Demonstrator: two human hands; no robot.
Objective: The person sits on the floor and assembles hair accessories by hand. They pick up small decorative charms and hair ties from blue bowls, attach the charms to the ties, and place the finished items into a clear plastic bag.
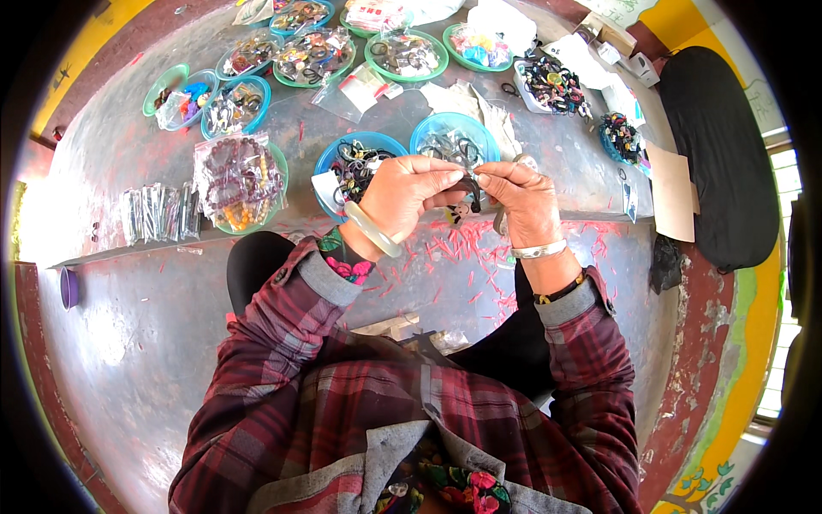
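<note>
1. Nearest, the plaid sleeves (257, 334) rise from 7 and 5 o'clock, clock centre being where the fingertips meet (12 points straight away from the body).
2. At the centre, the left hand (407, 184), wearing a pale bangle (372, 230), pinches a dark cord (473, 190) between thumb and finger. The right hand (524, 201), with a silver bracelet (539, 249), pinches it from 3 o'clock, fingertips close to the left's.
3. Just below the cord shows a small figure charm (458, 212); whether it is attached, I cannot tell.
4. Red scraps (449, 247) lie scattered around 6 o'clock.
5. Beyond the hands, one blue bowl (414, 137) sits at 12 and another blue bowl (319, 161), full of black cords, between 9 and 10.
6. At 9, bagged beads (235, 167) rest in a green bowl (283, 176), clear packets (160, 214) beside them.
7. Cardboard (672, 193) leans near 3.
8. Farther, a heaped white tray (526, 98) stands between 1 and 2, a green basin (407, 79) at 11.
</note>
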